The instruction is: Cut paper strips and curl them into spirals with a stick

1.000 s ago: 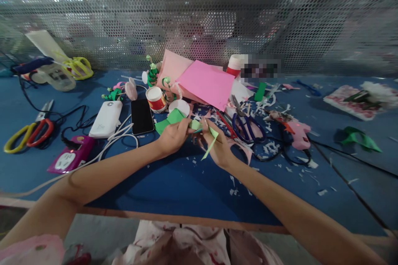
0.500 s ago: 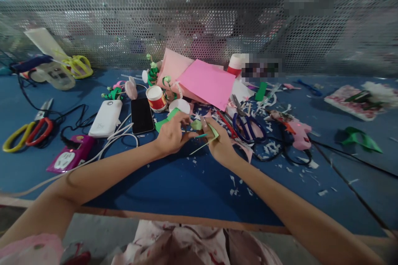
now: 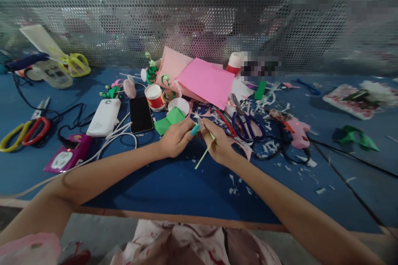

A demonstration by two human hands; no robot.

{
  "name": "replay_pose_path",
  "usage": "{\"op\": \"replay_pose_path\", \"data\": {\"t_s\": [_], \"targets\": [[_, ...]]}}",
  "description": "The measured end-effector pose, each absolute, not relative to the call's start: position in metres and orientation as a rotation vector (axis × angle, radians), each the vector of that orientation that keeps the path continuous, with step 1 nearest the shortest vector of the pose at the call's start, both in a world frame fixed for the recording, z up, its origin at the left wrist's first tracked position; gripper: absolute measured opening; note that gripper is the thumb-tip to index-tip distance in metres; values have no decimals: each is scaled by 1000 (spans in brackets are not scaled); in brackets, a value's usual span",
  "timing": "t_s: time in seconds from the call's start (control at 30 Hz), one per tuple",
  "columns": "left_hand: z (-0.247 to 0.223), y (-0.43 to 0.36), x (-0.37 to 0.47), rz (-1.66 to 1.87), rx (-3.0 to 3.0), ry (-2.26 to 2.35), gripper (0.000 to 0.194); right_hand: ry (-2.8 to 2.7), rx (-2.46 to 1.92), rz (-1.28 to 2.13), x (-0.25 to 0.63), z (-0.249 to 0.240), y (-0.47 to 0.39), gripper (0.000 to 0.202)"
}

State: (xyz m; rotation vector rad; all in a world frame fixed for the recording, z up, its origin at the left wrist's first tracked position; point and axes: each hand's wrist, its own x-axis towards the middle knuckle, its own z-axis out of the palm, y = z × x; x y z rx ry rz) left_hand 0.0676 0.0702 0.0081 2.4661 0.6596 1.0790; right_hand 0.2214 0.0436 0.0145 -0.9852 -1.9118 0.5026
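My right hand (image 3: 217,143) is closed on a light green paper strip (image 3: 203,156), whose narrow end hangs down toward the blue table. Close against it on the left, my left hand (image 3: 176,137) has its fingers pressed together, with a teal object, perhaps a nail, at the thumb tip; what it pinches is hidden. Folded green paper (image 3: 170,120) lies just behind my left hand, partly over a white disc (image 3: 178,106). Behind these stands a red and white tub (image 3: 156,97).
Pink paper sheets (image 3: 207,80) lie at the back. Blue-handled scissors (image 3: 248,126), scraps and a pink glue gun (image 3: 300,133) are on the right. To the left are a phone (image 3: 141,115), white power bank (image 3: 105,117), cables and red-yellow scissors (image 3: 35,130).
My hands have come together at the fingertips. The green strip has turned and hangs more steeply. My left hand has lowered slightly, showing more of the folded green paper.
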Motion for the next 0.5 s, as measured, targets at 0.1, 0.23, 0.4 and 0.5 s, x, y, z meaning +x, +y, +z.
{"op": "replay_pose_path", "data": {"t_s": [0.1, 0.23, 0.4, 0.5], "targets": [[8, 71, 70, 1034, 2231, 702, 41, -2021, -964, 418, 223, 18, 42, 21], [5, 73, 71, 959, 1925, 775, 45, -2216, -939, 226, 224, 25, 40, 16], [6, 72, 69, 957, 1889, 664, 54, -2321, -1007, -50, 225, 22, 41, 7], [8, 73, 68, 936, 1808, 617, 53, -2348, -998, -139, 227, 21, 42, 12]]}}
